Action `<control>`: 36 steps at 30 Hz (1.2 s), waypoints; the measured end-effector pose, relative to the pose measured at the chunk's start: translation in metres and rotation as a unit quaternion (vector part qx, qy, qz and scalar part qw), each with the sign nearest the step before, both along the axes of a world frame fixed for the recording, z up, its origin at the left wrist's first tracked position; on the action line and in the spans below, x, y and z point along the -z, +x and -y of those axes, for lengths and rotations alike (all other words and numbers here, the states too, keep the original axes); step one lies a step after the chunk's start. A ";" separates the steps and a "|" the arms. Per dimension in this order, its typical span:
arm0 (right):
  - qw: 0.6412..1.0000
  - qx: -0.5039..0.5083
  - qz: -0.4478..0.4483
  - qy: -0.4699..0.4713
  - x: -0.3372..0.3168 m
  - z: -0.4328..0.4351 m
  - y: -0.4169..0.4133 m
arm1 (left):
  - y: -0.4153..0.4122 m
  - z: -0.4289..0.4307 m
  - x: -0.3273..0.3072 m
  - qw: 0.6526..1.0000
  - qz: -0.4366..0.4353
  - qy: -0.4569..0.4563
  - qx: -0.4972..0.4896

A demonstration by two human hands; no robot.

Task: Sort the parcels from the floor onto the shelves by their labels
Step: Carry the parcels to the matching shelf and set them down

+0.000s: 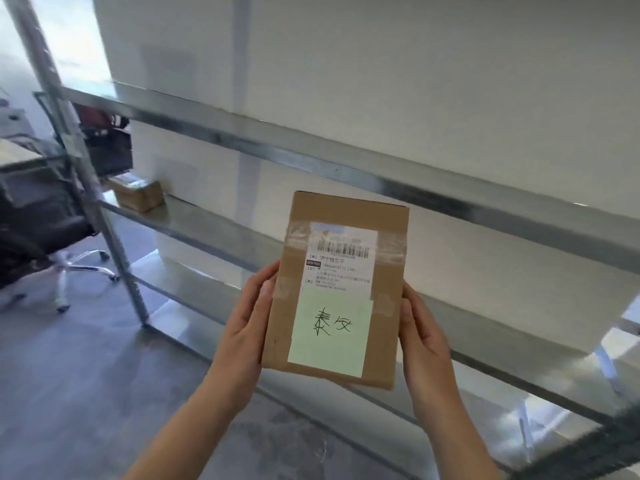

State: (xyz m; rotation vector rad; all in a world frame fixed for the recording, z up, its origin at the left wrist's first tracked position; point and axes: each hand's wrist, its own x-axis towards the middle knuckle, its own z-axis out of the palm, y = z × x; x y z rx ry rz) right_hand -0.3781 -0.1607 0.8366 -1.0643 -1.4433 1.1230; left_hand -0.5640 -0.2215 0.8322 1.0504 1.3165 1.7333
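I hold a flat brown cardboard parcel [389,317] upright in front of the metal shelving unit [346,168]. It carries a white printed shipping label with a barcode and, below that, a pale green sticky note with handwritten characters. My left hand [247,327] grips its left edge, thumb on the front. My right hand [420,337] grips its right edge. Another small brown parcel [138,194] lies at the far left end of a middle shelf.
The shelves are shiny metal with a grey upright post [104,216] at the left. A black office chair [45,220] on castors stands left of the post. A dark bag [107,143] hangs behind it. Grey floor lies below.
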 end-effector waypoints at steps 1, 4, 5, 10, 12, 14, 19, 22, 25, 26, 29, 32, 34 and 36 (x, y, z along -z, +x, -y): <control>1.000 -0.015 -0.001 0.001 0.001 -0.001 -0.028 | -0.026 0.006 -0.001 1.000 -0.003 -0.005 -0.019; 0.997 -0.073 -0.005 0.003 0.003 -0.001 -0.112 | -0.102 0.023 0.000 0.996 0.001 -0.020 -0.082; 0.996 -0.091 -0.006 0.004 0.004 0.000 -0.140 | -0.126 0.031 0.000 0.995 0.009 -0.024 -0.099; 0.984 -0.178 0.010 -0.004 0.011 0.009 -0.261 | -0.224 0.068 0.001 0.980 -0.014 -0.051 -0.191; 0.978 -0.207 0.010 -0.007 0.013 0.010 -0.303 | -0.261 0.079 0.008 0.976 0.016 -0.040 -0.215; 0.974 -0.227 0.004 -0.009 0.016 0.010 -0.338 | -0.292 0.087 0.013 0.972 0.013 -0.039 -0.233; 0.962 -0.273 -0.002 -0.030 0.027 0.006 -0.418 | -0.360 0.096 0.028 0.962 0.034 -0.045 -0.265; 0.955 -0.293 -0.003 -0.038 0.033 -0.007 -0.464 | -0.398 0.089 0.035 0.954 0.052 -0.042 -0.292; 0.954 -0.299 -0.004 -0.030 0.041 -0.031 -0.508 | -0.437 0.070 0.038 0.953 0.040 -0.051 -0.297; 0.953 -0.302 -0.007 -0.028 0.043 -0.041 -0.524 | -0.452 0.061 0.038 0.953 0.043 -0.051 -0.295; 0.953 -0.301 -0.031 -0.030 0.048 -0.077 -0.569 | -0.497 0.025 0.036 0.956 0.031 -0.055 -0.288; 0.953 -0.291 -0.059 -0.050 0.040 -0.121 -0.614 | -0.541 -0.022 0.025 0.957 0.024 -0.058 -0.282; 0.956 -0.281 -0.076 -0.050 0.033 -0.150 -0.644 | -0.575 -0.053 0.016 0.958 0.008 -0.065 -0.281; 0.959 -0.269 -0.080 -0.042 0.028 -0.176 -0.675 | -0.610 -0.081 0.009 0.956 -0.003 -0.062 -0.285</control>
